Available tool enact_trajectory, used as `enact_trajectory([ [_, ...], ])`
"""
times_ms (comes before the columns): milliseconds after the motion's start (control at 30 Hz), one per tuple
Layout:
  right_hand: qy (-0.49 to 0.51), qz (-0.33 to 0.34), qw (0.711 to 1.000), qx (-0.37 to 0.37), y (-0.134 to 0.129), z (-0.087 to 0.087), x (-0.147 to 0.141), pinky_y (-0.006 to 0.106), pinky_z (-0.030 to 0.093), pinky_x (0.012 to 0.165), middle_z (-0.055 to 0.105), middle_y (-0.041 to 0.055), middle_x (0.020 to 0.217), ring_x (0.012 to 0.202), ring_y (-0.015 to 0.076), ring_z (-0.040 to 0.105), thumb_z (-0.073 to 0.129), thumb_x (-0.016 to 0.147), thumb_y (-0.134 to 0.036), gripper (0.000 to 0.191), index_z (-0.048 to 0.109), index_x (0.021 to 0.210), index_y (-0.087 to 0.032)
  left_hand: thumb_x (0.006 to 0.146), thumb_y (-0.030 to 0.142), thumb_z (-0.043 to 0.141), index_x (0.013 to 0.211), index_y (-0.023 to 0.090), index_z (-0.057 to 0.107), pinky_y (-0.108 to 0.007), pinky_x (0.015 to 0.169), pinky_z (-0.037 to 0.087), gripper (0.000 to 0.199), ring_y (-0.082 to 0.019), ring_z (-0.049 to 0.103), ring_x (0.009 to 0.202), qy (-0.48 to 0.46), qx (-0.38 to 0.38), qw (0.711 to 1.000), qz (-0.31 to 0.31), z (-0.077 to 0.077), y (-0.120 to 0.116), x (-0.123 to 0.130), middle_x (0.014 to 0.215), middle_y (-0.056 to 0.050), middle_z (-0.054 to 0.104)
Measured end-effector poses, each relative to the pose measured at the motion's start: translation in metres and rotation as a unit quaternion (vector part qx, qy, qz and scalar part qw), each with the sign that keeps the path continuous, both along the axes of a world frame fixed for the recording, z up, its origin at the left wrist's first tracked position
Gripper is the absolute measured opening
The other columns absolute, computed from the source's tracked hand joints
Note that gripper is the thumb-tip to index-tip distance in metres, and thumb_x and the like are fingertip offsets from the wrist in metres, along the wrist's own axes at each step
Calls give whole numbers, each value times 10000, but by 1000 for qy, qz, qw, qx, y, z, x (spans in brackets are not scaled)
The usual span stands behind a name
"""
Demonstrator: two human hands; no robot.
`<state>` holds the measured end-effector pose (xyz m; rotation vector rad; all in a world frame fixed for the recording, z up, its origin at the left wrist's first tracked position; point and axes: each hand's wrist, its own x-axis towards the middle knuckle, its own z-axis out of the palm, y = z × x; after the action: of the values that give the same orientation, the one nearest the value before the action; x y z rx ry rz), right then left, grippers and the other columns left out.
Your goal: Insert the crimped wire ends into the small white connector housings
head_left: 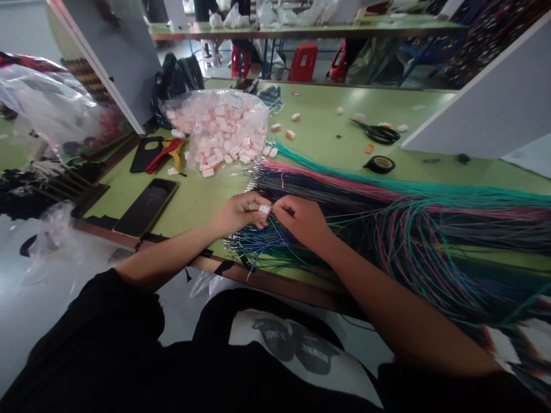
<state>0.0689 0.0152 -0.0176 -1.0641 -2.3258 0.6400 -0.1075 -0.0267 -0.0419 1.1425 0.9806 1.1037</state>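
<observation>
My left hand (243, 213) pinches a small white connector (264, 210) between thumb and fingers, above the green table. Close against it on the right, my right hand (301, 217) has its fingers closed on thin wires at the connector's end. Wires trail from between the hands to the right and downward. Under and behind the hands lie long bundles of wires: green (327, 165), pink (318, 176) and dark (301, 189), with blue ones (258, 241) nearer the table's front edge. The wire tips point left.
A clear bag of white-and-orange connectors (232, 129) lies behind my hands. At the left are a phone (146, 207) and a red-and-yellow tool (167, 155). Scissors (381, 133), black tape (379, 164) and loose connectors lie at the back right. Grey panels (486, 97) stand at both sides.
</observation>
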Motion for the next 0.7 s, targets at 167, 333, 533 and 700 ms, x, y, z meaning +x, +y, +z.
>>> enact_trajectory([
  [167, -32, 44, 998, -19, 8, 10, 2, 292, 449, 733, 714, 81, 1011, 863, 195, 630, 645, 743, -351, 342, 659, 1034, -172, 746, 120, 684, 914, 161, 634, -236, 571, 512, 180, -108, 633, 572, 16, 35, 999, 27, 7, 0, 1, 629, 12, 659],
  [333, -128, 84, 982, -114, 8, 16, 4, 263, 463, 659, 712, 24, 713, 636, 141, 631, 551, 832, -270, 161, 658, 762, -172, 748, 78, 657, 945, 141, 681, -236, 562, 497, 208, -91, 586, 526, 57, 61, 995, 49, 31, 2, 3, 594, 24, 622],
  [533, -99, 39, 983, -150, 13, 36, 48, 246, 481, 659, 705, 3, 607, 611, 131, 647, 492, 890, -275, 280, 640, 666, -194, 751, 39, 661, 1015, 109, 675, -239, 589, 478, 274, -105, 591, 592, 56, 84, 992, 75, 76, 31, 30, 625, 15, 579],
  [700, 69, -89, 988, -105, 7, 30, 67, 276, 513, 686, 720, 58, 664, 630, 161, 674, 382, 946, -367, 410, 637, 690, -172, 880, 142, 563, 983, 144, 631, -242, 617, 458, 123, -109, 560, 589, 44, 91, 986, 134, 67, 29, 93, 636, 21, 561],
])
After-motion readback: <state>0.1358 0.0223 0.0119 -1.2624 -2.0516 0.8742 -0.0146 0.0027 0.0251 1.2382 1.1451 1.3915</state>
